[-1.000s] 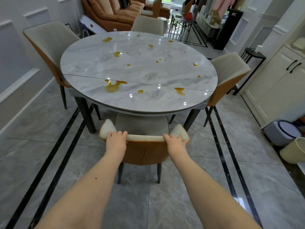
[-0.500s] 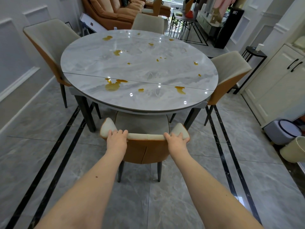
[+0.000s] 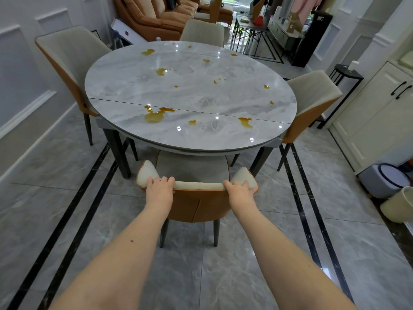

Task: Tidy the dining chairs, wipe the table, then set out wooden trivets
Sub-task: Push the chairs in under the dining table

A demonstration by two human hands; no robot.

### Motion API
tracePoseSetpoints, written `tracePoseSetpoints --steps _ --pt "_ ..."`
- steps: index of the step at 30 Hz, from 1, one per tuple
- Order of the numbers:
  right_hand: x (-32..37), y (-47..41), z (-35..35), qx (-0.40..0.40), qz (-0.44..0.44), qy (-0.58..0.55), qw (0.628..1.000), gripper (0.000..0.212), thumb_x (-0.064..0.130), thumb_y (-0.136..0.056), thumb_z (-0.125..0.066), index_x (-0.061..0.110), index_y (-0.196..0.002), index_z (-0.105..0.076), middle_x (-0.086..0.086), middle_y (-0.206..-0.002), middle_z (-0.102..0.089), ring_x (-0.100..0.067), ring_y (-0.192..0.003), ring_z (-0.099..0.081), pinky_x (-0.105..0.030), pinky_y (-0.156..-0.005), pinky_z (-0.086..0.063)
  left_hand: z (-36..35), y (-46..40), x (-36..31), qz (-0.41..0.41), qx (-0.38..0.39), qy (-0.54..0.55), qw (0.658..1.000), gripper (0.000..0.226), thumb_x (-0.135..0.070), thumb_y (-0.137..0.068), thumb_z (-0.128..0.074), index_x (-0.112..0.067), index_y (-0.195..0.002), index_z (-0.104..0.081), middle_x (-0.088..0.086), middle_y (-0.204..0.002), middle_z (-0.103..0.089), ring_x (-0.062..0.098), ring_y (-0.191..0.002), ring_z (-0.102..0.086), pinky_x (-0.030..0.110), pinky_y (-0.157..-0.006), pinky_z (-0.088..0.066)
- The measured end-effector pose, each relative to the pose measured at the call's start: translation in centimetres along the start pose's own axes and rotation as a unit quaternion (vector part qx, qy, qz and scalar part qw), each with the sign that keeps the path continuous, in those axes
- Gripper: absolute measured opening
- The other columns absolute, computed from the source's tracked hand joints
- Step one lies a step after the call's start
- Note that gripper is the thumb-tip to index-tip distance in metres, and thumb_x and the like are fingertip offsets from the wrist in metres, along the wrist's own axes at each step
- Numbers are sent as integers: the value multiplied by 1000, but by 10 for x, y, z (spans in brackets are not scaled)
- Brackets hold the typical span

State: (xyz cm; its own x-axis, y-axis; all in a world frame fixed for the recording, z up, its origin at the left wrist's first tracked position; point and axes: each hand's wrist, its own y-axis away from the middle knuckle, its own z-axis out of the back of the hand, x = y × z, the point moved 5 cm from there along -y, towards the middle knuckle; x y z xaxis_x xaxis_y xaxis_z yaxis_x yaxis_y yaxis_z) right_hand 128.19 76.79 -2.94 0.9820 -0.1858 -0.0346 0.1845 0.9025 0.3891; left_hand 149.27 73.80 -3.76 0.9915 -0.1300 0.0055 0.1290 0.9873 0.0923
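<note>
A round grey marble table (image 3: 223, 139) carries several amber spills, the largest (image 3: 154, 115) near its front left. Right in front of me a dining chair (image 3: 196, 206) with a cream seat and orange back has its seat partly under the table. My left hand (image 3: 159, 190) grips the top rail of its back on the left, and my right hand (image 3: 240, 191) grips the rail on the right. A second chair (image 3: 67, 61) stands at the table's left, a third (image 3: 310, 101) at its right, and another (image 3: 202, 32) at the far side. No trivets or cloth are in view.
An orange sofa (image 3: 152, 16) sits beyond the table. White cabinets (image 3: 380, 113) line the right wall, with a small black side table (image 3: 346, 74), a grey stool (image 3: 384, 180) and a cream bin (image 3: 400, 206) on the floor near them. Grey tiled floor surrounds me.
The near chair has slid slightly further under the table with both hands still on its back rail; the view has edged forward.
</note>
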Motion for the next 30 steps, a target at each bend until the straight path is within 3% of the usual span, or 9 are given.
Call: tracePoseSetpoints --steps 30 --pt "2 6 4 -11 0 11 1000 53 1 -88 -53 25 -130 -34 -10 -126 -47 -37 -125 -32 -66 -106 -20 5 3 -2 -1 17 -6 1000 46 -12 -86 -58 -22 -126 -39 4 -124 -52 25 -124 -40 41 -112 -22"
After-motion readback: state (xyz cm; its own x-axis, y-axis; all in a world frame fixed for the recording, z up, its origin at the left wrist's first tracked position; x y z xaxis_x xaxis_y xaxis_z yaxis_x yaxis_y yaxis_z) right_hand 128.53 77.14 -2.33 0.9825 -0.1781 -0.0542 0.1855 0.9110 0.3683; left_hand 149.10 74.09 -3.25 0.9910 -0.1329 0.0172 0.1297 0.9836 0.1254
